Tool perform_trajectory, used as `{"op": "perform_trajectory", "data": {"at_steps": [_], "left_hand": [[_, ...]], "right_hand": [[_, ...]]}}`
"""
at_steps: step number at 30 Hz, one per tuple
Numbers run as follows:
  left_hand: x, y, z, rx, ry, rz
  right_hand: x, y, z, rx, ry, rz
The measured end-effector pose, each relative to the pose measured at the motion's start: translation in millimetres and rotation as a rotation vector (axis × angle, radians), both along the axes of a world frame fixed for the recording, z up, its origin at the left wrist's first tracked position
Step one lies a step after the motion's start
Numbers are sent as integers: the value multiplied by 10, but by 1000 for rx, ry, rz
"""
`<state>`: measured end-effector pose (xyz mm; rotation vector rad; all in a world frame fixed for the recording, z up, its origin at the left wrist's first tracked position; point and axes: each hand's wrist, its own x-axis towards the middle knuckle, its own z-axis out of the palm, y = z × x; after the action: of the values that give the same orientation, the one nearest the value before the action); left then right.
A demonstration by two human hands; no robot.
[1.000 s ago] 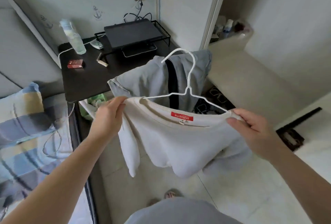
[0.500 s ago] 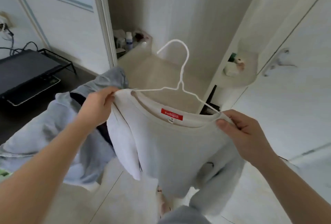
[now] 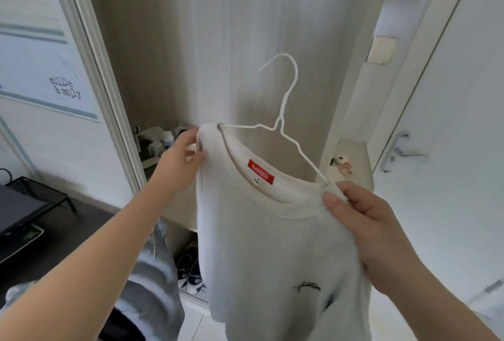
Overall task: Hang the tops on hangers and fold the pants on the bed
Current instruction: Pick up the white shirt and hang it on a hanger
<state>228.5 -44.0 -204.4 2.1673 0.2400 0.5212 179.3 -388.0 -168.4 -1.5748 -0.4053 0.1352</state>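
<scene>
The right hand (image 3: 362,220) is nearest, its thumb on the front of the white top (image 3: 267,245) and its fingers curled behind the shoulder. It pinches the cloth just where the hanger (image 3: 281,118) wire runs in under the collar. The left hand (image 3: 181,160), farther out and higher, grips the other shoulder, bunched over the wire's far end. The top hangs between the two hands on the hanger, tilted down toward the right hand, with a red label (image 3: 261,172) showing inside the neck and the hook standing free above. Under the left forearm a grey garment (image 3: 152,280) hangs, blurred, with shoes (image 3: 191,272) on the floor just past it. Beyond the left hand stand small bottles (image 3: 158,136) on a shelf. Beyond the right hand are a toy duck (image 3: 341,162) on a ledge and, farther right, a door handle (image 3: 395,152).
</scene>
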Motion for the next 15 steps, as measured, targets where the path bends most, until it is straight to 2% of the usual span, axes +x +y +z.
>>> {"op": "perform_trajectory", "data": {"at_steps": [4, 10, 15], "left_hand": [[199, -15, 126, -15, 20, -16], [266, 101, 373, -50, 52, -237], [328, 275, 717, -58, -30, -415]], "right_hand": [[429, 471, 143, 91, 37, -41], [1021, 1337, 377, 125, 53, -125], [1468, 2081, 670, 140, 13, -177]]}}
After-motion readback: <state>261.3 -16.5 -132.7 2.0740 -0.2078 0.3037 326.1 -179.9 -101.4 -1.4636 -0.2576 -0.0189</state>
